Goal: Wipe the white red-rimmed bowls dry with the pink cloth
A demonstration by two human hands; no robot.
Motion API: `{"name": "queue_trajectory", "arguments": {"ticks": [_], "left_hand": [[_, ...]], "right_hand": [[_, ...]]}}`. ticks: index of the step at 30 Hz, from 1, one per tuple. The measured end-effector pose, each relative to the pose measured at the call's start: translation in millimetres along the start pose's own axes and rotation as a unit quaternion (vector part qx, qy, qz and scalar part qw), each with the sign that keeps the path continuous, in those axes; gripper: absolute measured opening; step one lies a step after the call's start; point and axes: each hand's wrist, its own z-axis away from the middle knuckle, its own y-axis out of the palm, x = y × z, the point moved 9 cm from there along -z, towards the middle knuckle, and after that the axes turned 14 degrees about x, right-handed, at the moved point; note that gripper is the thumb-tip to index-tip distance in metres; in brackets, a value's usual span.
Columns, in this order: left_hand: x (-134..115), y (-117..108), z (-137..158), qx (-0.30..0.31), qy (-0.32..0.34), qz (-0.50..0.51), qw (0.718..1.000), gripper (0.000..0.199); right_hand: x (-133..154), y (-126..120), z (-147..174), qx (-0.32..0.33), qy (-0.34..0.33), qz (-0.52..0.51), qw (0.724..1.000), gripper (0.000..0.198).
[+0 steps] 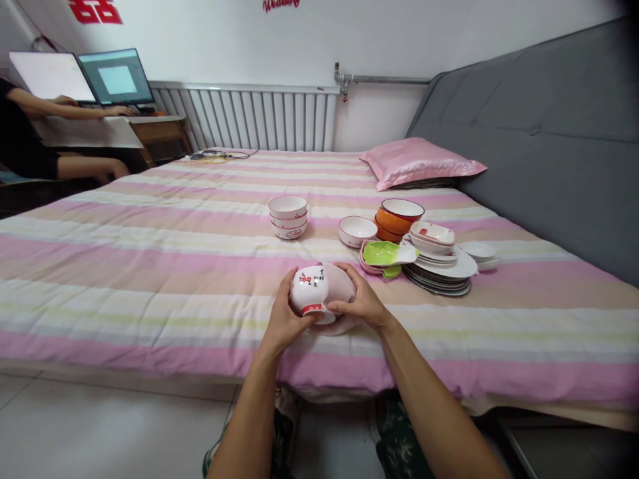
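Observation:
Close to the bed's front edge, a white bowl (307, 293) with red blossoms and dark characters is held tilted on its side, its red-banded foot toward me. My left hand (280, 318) wraps round its left side, thumb by the foot. My right hand (367, 301) presses a pale pink cloth (340, 285) against the bowl's right side. Part of the cloth hangs down onto the bedspread. Beyond my hands stands a stack of similar white bowls (288, 218), with a single white bowl (357, 230) to its right.
On the right are orange bowls (390, 223), a green leaf-shaped dish (383, 253), stacked plates (462, 266), rectangular dishes (433, 234) and small white dishes (478, 251). A pink pillow (419, 161) lies by the grey headboard (539, 133). Another person (24, 133) sits at monitors on the left.

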Motion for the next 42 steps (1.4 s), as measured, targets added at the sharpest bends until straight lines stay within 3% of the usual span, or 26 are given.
{"name": "queue_trajectory", "arguments": {"ticks": [4, 8, 16, 23, 31, 37, 42], "left_hand": [[2.6, -0.2, 0.3, -0.002, -0.01, -0.023, 1.0, 0.096], [4.0, -4.2, 2.4, -0.037, -0.015, 0.01, 0.999, 0.094], [5.3, -6.7, 2.3, -0.052, -0.009, -0.022, 0.998, 0.092], [7.4, -9.6, 3.2, -0.077, -0.006, -0.015, 0.997, 0.089], [4.0, -7.9, 2.8, -0.064, -0.011, -0.119, 0.991, 0.087], [-4.0, -10.9, 5.3, -0.094, 0.012, -0.122, 0.988, 0.081], [-5.3, -8.4, 4.5, -0.08, 0.015, -0.153, 0.985, 0.079]], "right_hand": [[14.5, 0.8, 0.4, -0.031, -0.058, 0.102, 0.993, 0.081], [27.5, 6.1, 3.1, -0.065, -0.098, 0.229, 0.966, 0.076], [38.4, 20.1, 9.1, -0.103, -0.085, 0.407, 0.903, 0.053], [36.6, 27.6, 9.6, -0.127, -0.098, 0.399, 0.903, 0.049], [44.1, 36.6, 7.9, -0.14, -0.076, 0.479, 0.863, 0.054], [48.2, 42.8, 6.4, -0.128, -0.094, 0.445, 0.881, 0.05], [48.1, 38.7, 8.1, -0.149, -0.094, 0.389, 0.904, 0.044]]}}
